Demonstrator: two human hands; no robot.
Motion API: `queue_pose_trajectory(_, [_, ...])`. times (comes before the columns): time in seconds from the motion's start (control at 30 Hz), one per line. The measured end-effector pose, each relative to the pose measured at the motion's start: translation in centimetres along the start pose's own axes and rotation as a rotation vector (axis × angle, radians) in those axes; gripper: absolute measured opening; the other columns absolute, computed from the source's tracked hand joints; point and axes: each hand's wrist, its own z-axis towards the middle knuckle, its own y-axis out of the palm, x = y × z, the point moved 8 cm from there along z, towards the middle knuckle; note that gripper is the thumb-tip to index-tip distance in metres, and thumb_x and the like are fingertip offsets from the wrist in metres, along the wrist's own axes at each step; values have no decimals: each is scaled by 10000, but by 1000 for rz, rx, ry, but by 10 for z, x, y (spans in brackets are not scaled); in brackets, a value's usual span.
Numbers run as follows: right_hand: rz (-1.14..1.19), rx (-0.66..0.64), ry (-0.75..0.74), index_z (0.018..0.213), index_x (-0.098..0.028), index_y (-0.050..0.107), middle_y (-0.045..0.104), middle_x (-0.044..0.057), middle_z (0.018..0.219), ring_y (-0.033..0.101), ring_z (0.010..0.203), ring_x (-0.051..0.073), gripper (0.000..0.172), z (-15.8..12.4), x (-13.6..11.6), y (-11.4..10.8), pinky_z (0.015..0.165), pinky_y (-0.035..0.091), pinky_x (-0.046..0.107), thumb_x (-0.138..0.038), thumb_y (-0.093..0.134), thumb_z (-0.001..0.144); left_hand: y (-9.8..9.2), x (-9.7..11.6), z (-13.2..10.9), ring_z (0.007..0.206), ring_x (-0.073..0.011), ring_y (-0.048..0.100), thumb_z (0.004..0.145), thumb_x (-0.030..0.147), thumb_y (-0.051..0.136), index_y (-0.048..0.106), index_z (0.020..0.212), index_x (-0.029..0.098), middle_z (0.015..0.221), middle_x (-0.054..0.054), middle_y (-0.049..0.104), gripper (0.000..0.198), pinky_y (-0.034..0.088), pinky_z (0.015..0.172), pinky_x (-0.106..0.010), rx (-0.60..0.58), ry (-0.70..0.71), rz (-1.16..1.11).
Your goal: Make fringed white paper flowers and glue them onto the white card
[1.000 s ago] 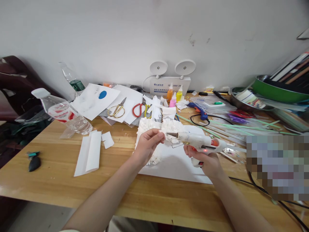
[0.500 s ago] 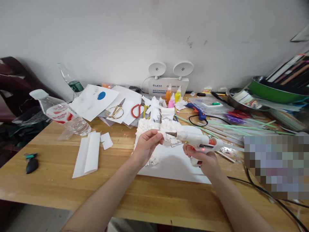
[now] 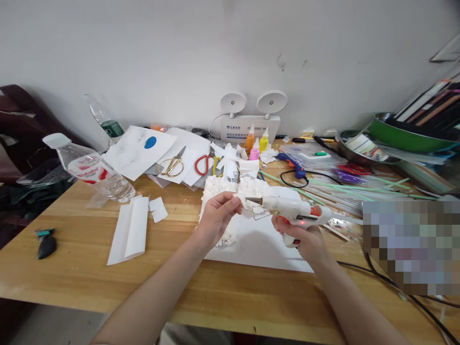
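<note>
My right hand point(image 3: 301, 235) grips the handle of a white hot glue gun point(image 3: 287, 206), a red light showing on its side and a glue stick coming out of its back. Its metal nozzle points left, close to the fingertips of my left hand point(image 3: 222, 214). Those fingers pinch a small piece of white paper point(image 3: 237, 195), mostly hidden by the fingertips. Below both hands a white sheet point(image 3: 251, 249) lies on the table, with crumpled bits of white paper point(image 3: 255, 186) clustered over its far and left parts.
On the left are a folded paper point(image 3: 132, 230), paper squares point(image 3: 158, 209) and a leaning water bottle point(image 3: 97, 170). Gold scissors point(image 3: 172, 165), red-handled pliers point(image 3: 201, 165), paint bottles point(image 3: 254, 151) and a blue glue gun point(image 3: 293, 165) lie behind. Black cables point(image 3: 388, 280) run at right.
The glue gun and both hands stay almost in place. The whole view shifts very slightly to the left.
</note>
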Motion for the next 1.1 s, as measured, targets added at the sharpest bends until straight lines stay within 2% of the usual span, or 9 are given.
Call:
queue_pose_trajectory(0.37, [-20,-26,5,587,-163,595,502,21,548,410,525,146,209,1,6,0,444,313,264,-364,643,564,-2,0,0,597,-84,498,671,261,654,593,625,148,589,8,564,137,384,668,-234,9,19,17])
queue_pose_trajectory(0.6, [-3,12,-12,552,-173,575,506,13,536,443,542,158,190,0,0,-1,481,339,278,-345,655,558,-1,2,0,599,-94,499,658,265,661,594,602,145,582,5,557,149,387,682,-258,12,15,1])
queue_pose_trajectory(0.77, [-3,34,-2,540,-165,574,494,22,530,422,519,154,205,1,1,-3,447,312,273,-352,655,555,0,1,0,588,-93,497,641,271,674,594,604,147,574,8,559,152,387,678,-265,14,8,-18])
queue_pose_trajectory(1.1, [16,-1,24,573,-167,592,505,15,549,413,529,146,169,-1,8,-3,445,298,263,-325,654,571,-2,1,0,589,-89,500,656,270,664,590,606,147,581,10,561,152,389,667,-251,22,15,-8])
